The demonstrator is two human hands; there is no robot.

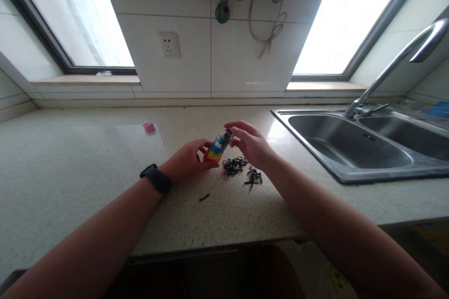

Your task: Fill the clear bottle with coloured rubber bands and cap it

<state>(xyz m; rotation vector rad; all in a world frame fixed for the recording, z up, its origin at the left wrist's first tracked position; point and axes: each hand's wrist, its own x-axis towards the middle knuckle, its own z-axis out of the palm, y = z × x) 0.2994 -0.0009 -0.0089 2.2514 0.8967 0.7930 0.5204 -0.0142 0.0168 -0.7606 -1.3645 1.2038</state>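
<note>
My left hand [196, 155], wearing a black watch on its wrist, is closed around a small bottle [217, 145] with a blue, yellow and red wrap. The bottle is tilted, its mouth up and to the right. My right hand [247, 140] pinches at the mouth, where dark bits [228, 132] show at the fingertips; their exact kind is too small to tell. Below the right hand lies a pile of small black looped pieces [234, 166]. A smaller cluster of black pieces [253, 176] sits to its right. One single black piece [204, 197] lies nearer the counter's front edge.
A pink object [149, 127] lies on the speckled counter [87, 159] at the back left. To the right is a double steel sink [336, 175] with a faucet [396, 56]. A socket [169, 45], pipe valves and a tied cord are on the tiled wall between two windows.
</note>
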